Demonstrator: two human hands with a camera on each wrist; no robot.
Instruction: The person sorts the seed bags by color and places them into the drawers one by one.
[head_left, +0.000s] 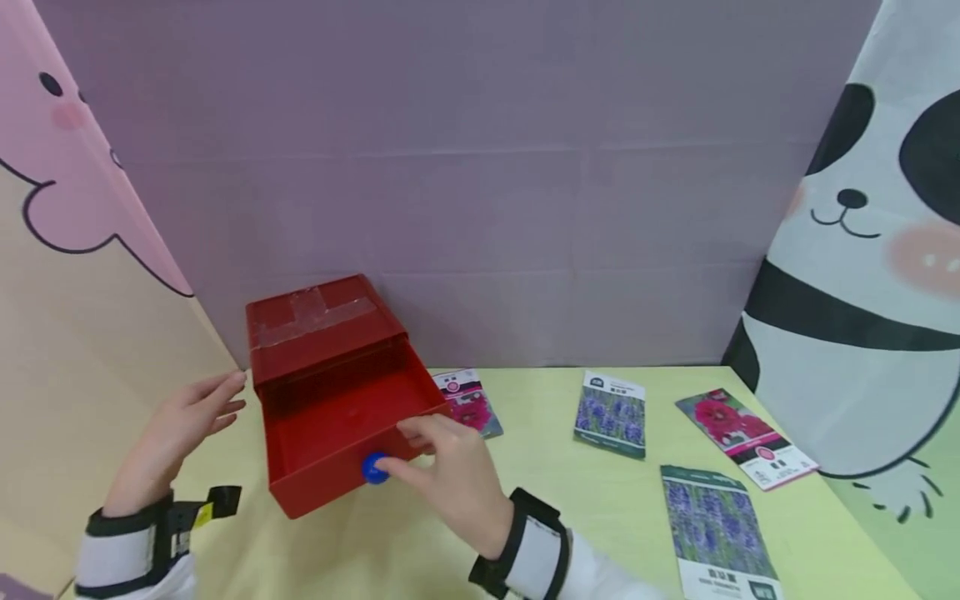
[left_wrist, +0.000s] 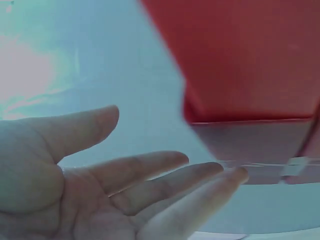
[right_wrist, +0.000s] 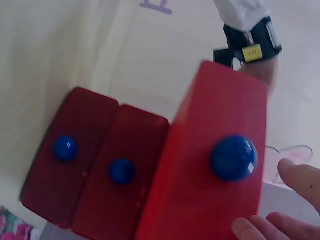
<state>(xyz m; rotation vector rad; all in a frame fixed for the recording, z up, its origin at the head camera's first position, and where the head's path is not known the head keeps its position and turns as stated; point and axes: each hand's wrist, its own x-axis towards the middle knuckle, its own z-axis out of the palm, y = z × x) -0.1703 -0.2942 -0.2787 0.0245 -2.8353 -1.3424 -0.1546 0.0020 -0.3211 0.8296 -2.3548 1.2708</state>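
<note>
A red drawer unit (head_left: 311, 321), with strips of clear tape on top, stands toward the left of the table. Its top drawer (head_left: 333, 408) is pulled out, its red floor showing. A blue knob (head_left: 374, 468) sits on the drawer front. My right hand (head_left: 461, 479) is at that front, fingers by the upper edge and thumb close to the knob; the right wrist view shows thumb and knob apart. To the left of the unit, my left hand (head_left: 176, 433) is raised with fingers extended, holding nothing. Two lower drawers (right_wrist: 117, 172) with blue knobs are pushed in.
Seed packets lie to the right: a pink-flower packet (head_left: 472, 408) partly behind the drawer, a purple-flower packet (head_left: 611, 414), another pink-flower packet (head_left: 746, 437) and a larger purple-flower packet (head_left: 720, 529). A grey-purple backdrop (head_left: 480, 183) rises behind the yellow table (head_left: 555, 508).
</note>
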